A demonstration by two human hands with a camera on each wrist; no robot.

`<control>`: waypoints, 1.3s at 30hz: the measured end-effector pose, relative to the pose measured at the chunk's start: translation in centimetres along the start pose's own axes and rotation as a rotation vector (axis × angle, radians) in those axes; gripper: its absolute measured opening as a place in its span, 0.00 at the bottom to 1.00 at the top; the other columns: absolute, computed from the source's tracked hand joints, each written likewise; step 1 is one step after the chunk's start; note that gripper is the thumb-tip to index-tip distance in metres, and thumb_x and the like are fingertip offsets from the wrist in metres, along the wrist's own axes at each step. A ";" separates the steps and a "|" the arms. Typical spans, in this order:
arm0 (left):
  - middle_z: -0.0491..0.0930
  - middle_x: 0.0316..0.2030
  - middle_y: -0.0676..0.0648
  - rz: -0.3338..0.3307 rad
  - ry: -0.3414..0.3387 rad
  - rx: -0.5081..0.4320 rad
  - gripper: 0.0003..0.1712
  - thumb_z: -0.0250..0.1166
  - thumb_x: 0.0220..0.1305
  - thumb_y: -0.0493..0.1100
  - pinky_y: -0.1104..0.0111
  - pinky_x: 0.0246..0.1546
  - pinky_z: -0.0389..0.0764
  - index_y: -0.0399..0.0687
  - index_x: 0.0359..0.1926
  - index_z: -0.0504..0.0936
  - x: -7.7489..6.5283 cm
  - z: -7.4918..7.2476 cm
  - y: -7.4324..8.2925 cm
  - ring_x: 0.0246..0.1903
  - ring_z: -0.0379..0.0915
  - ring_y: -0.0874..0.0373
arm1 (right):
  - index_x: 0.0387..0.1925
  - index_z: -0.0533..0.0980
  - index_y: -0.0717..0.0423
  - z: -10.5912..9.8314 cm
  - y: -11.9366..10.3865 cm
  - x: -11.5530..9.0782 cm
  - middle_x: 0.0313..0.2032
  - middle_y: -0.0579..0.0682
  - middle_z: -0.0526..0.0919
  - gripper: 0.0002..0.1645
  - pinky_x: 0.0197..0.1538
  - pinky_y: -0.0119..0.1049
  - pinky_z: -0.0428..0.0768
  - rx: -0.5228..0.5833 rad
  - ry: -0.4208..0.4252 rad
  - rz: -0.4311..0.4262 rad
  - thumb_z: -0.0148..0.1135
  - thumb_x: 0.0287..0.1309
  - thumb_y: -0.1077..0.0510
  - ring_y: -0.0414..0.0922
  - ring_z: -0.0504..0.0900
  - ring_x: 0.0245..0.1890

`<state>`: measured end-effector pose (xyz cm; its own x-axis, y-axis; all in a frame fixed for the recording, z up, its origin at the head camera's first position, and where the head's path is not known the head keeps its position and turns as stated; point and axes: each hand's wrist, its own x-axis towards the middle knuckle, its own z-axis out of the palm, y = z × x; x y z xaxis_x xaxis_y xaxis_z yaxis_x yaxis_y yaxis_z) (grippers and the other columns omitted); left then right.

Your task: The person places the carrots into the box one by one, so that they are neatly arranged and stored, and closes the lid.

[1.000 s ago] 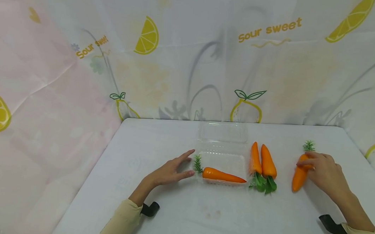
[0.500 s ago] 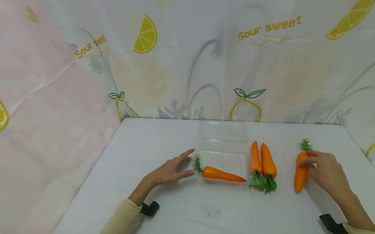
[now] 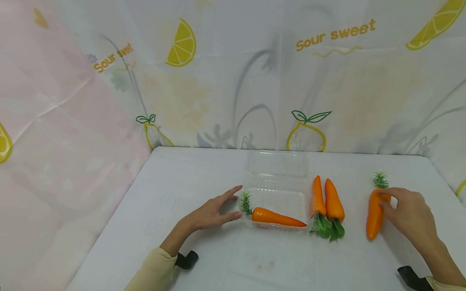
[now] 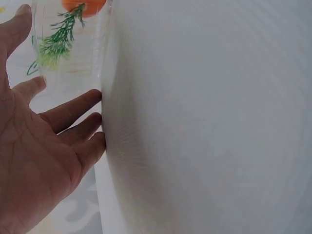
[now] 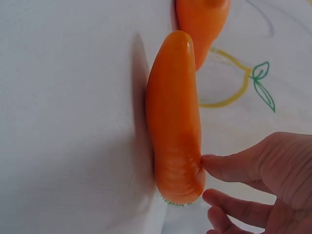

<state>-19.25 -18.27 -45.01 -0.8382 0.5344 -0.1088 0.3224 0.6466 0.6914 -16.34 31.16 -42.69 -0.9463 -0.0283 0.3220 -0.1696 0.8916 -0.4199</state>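
In the head view, my left hand (image 3: 212, 212) has its fingers spread at the left side of a clear plastic clamshell box (image 3: 279, 198). A toy carrot (image 3: 274, 216) with a feathery green top (image 4: 61, 41) lies along the box's near side. Farther right, another toy carrot (image 3: 374, 219) rests on the table, its feathery top pointing away from me. My right hand (image 3: 410, 215) is at this carrot's thick end, thumb and forefinger apart. In the right wrist view, the thumb tip (image 5: 208, 163) meets the carrot's surface without curling round it.
The box's hinged lid (image 3: 276, 164) lies open toward the back. Two more toy carrots (image 3: 318, 200) with broad green leaves lie side by side against the box's right side, tips pointing away. A lemon-print cloth (image 3: 220, 83) hangs behind the white table (image 3: 226, 272).
The carrot at my right hand has shifted slightly right and turned straighter. My right fingers have drawn back from across it to its right edge. The left hand stays where it was.
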 end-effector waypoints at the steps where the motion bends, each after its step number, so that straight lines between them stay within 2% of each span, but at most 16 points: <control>1: 0.69 0.67 0.49 0.001 0.000 0.001 0.47 0.60 0.65 0.67 0.44 0.66 0.59 0.69 0.78 0.49 0.0 0.0 0.0 0.69 0.59 0.48 | 0.42 0.80 0.70 -0.1 -0.1 0.0 0.41 0.72 0.81 0.16 0.16 0.36 0.65 -0.005 -0.011 0.019 0.70 0.51 0.66 0.53 0.73 0.23; 3: 0.69 0.67 0.49 0.001 -0.001 0.002 0.47 0.60 0.65 0.67 0.44 0.65 0.59 0.69 0.78 0.49 0.0 0.0 -0.1 0.69 0.59 0.48 | 0.45 0.79 0.71 -0.2 -0.1 0.0 0.32 0.68 0.81 0.19 0.15 0.36 0.63 -0.019 -0.042 0.055 0.69 0.53 0.63 0.49 0.68 0.19; 5: 0.69 0.67 0.49 0.000 -0.001 0.003 0.47 0.59 0.65 0.67 0.44 0.65 0.60 0.69 0.78 0.48 0.0 0.0 -0.1 0.69 0.59 0.48 | 0.48 0.77 0.71 -0.2 -0.1 0.0 0.30 0.66 0.80 0.22 0.15 0.36 0.62 -0.032 -0.075 0.084 0.69 0.55 0.60 0.47 0.65 0.18; 8: 0.68 0.67 0.49 -0.001 -0.001 0.005 0.46 0.59 0.65 0.67 0.44 0.65 0.60 0.70 0.78 0.48 0.0 0.0 -0.1 0.68 0.60 0.48 | 0.50 0.75 0.71 -0.4 0.0 0.0 0.32 0.67 0.80 0.25 0.16 0.36 0.64 -0.049 -0.121 0.122 0.68 0.56 0.57 0.47 0.65 0.19; 10: 0.68 0.67 0.50 -0.004 -0.003 0.005 0.46 0.59 0.65 0.68 0.44 0.65 0.60 0.71 0.78 0.48 0.0 0.0 -0.1 0.68 0.60 0.49 | 0.51 0.73 0.71 -0.4 0.1 0.0 0.41 0.73 0.79 0.27 0.17 0.37 0.65 -0.053 -0.141 0.139 0.67 0.58 0.56 0.48 0.66 0.20; 12: 0.68 0.67 0.50 -0.002 -0.003 0.008 0.46 0.59 0.65 0.67 0.44 0.65 0.60 0.71 0.78 0.48 0.0 0.0 -0.1 0.68 0.60 0.49 | 0.52 0.72 0.72 -0.4 0.1 0.0 0.45 0.74 0.77 0.28 0.18 0.37 0.66 -0.054 -0.157 0.149 0.67 0.58 0.54 0.47 0.66 0.20; 16: 0.69 0.67 0.50 -0.003 -0.002 0.011 0.47 0.59 0.65 0.67 0.44 0.65 0.60 0.70 0.78 0.48 0.0 -0.1 0.0 0.68 0.60 0.49 | 0.55 0.70 0.72 -0.4 0.1 0.2 0.45 0.75 0.76 0.31 0.19 0.37 0.67 -0.049 -0.202 0.176 0.66 0.59 0.52 0.48 0.67 0.20; 22: 0.69 0.67 0.49 0.001 -0.006 0.012 0.47 0.59 0.65 0.67 0.44 0.64 0.62 0.68 0.78 0.48 0.0 -0.1 0.0 0.67 0.62 0.48 | 0.59 0.66 0.70 -0.8 0.3 0.4 0.49 0.78 0.74 0.36 0.23 0.39 0.74 -0.061 -0.284 0.181 0.67 0.59 0.50 0.63 0.74 0.33; 24: 0.69 0.67 0.49 0.003 -0.005 0.016 0.47 0.59 0.65 0.67 0.44 0.64 0.62 0.68 0.78 0.48 0.0 -0.1 -0.1 0.67 0.62 0.48 | 0.59 0.66 0.70 -0.8 0.3 0.5 0.49 0.78 0.74 0.37 0.24 0.41 0.75 -0.064 -0.293 0.179 0.67 0.59 0.49 0.66 0.74 0.36; 30: 0.69 0.66 0.49 0.011 0.003 0.024 0.47 0.59 0.65 0.67 0.44 0.64 0.63 0.67 0.78 0.49 0.0 0.0 0.0 0.66 0.63 0.48 | 0.59 0.66 0.70 -0.9 0.4 0.7 0.48 0.77 0.75 0.37 0.25 0.43 0.76 -0.063 -0.307 0.176 0.67 0.58 0.49 0.67 0.74 0.36; 34: 0.69 0.67 0.48 0.016 0.000 0.019 0.47 0.59 0.65 0.67 0.43 0.64 0.62 0.66 0.78 0.49 0.0 0.0 0.0 0.67 0.62 0.47 | 0.60 0.64 0.70 -0.9 0.6 0.8 0.46 0.78 0.76 0.38 0.28 0.49 0.78 -0.046 -0.349 0.185 0.66 0.59 0.49 0.68 0.77 0.37; 39: 0.69 0.67 0.48 0.020 0.002 0.020 0.47 0.59 0.65 0.67 0.43 0.64 0.62 0.66 0.78 0.49 0.0 0.0 0.1 0.67 0.62 0.47 | 0.61 0.61 0.70 -1.0 0.8 0.9 0.43 0.78 0.76 0.41 0.28 0.49 0.78 -0.034 -0.392 0.210 0.66 0.59 0.47 0.65 0.79 0.34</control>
<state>-19.21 -18.23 -44.92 -0.8322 0.5464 -0.0938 0.3481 0.6467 0.6787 -17.09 32.30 -41.90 -0.9933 -0.0085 -0.1155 0.0400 0.9106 -0.4114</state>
